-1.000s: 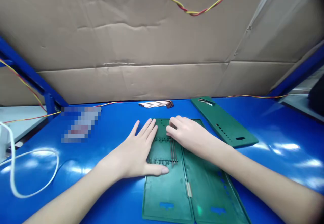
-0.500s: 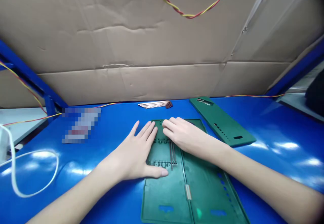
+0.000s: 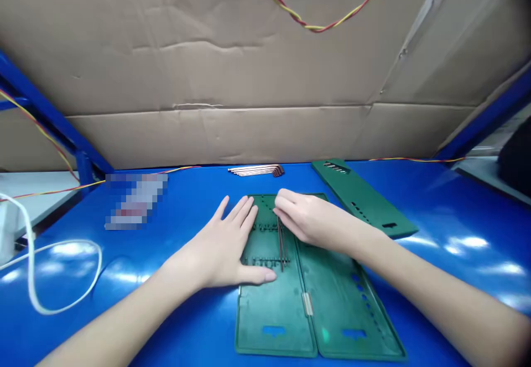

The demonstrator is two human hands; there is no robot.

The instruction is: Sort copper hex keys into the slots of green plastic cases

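Note:
An open green plastic case lies on the blue surface, its two halves spread flat. My left hand rests flat with fingers spread over the left half's edge, the thumb reaching across toward the clips. Nothing is held in it. At the top of that left half, my right hand is closed in a pinch at the upper end of a hex key. Slim dark shafts lie side by side there, running down across the clip rows. The fingers hide their upper ends.
Several copper-coloured hex keys lie together at the back. Right of them is a closed green case. A white cable loops at the left, near a pixelated item. A twisted red-yellow wire hangs before the cardboard wall.
My right hand has shifted slightly right, its fingers drawn into a tighter pinch above the shafts. The left hand stays spread on the case. The view has moved a little.

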